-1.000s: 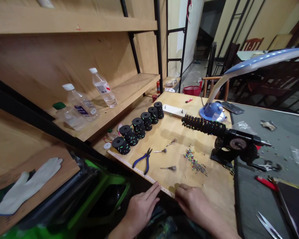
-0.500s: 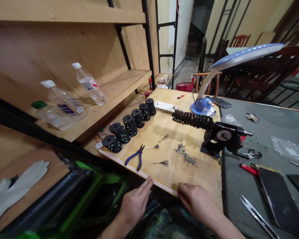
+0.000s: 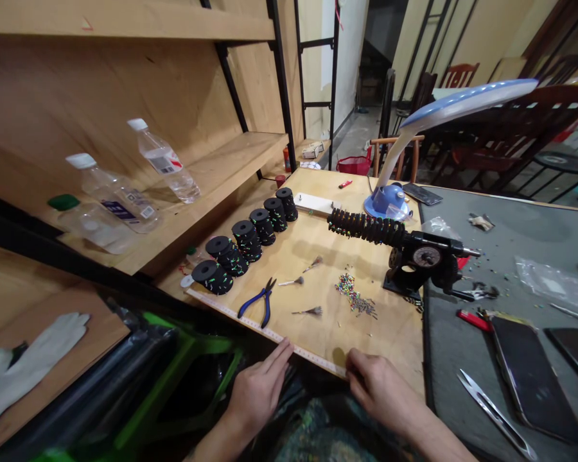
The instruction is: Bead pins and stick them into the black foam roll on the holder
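My left hand (image 3: 260, 385) rests at the front edge of the wooden board, its fingers stretched out and lying on a white measuring tape (image 3: 318, 359) along that edge. Farther right on the same edge is my right hand (image 3: 385, 388), thumb and fingers closed together; whatever they may hold is hidden. Blue-handled pliers (image 3: 257, 305) lie beyond my left hand. Three small bundles of fine strands, one of them a dark-tipped bundle (image 3: 309, 311), are spread across the board. A pile of small colourful beads (image 3: 349, 292) lies beyond my right hand.
Several black spools (image 3: 212, 276) stand in a row at the left. A hand-cranked winder (image 3: 419, 260) holds a wrapped black rod (image 3: 366, 228), near a blue lamp (image 3: 388, 202). Snips (image 3: 496, 410) and a phone (image 3: 534, 378) lie right. Plastic bottles (image 3: 168, 167) sit on the shelf.
The view has shifted slightly. My right hand has moved a little to the right along the board's edge, baring slightly more tape. My left hand stays in place.
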Demonstrator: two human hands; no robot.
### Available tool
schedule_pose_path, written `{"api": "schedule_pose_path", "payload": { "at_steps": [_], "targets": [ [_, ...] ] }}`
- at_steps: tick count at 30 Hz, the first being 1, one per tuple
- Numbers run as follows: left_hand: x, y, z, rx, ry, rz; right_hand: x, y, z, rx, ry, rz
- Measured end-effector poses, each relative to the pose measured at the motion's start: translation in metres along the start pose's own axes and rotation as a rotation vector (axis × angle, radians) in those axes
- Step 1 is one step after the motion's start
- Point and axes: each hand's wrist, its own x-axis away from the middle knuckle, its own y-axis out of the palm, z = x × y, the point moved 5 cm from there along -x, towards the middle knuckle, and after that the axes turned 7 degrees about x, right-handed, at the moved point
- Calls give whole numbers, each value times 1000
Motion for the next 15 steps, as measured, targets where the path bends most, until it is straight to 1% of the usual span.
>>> {"api": "schedule_pose_path", "payload": {
  "at_steps": [5,7,9,10,11,13,15],
  "targets": [
    [-9,-10,5,15,-19,50,1,0,1,-19,9,-3],
    [-18,-17,13,50,-46,86,2,-1,1,-32,9,1],
    [-28,-22,26,132,-81,125,2,-2,-1,-58,3,10],
    [-34,-22,35,203,-100,116,3,-3,-2,-77,-3,16],
    [-39,-19,43,291,-118,81,3,-4,-3,-99,-8,26],
    [-49,-9,59,454,-166,-32,4,-7,-5,-151,-14,53],
    [-56,2,68,583,-241,-110,6,-10,-7,-193,-12,76]
  ]
}}
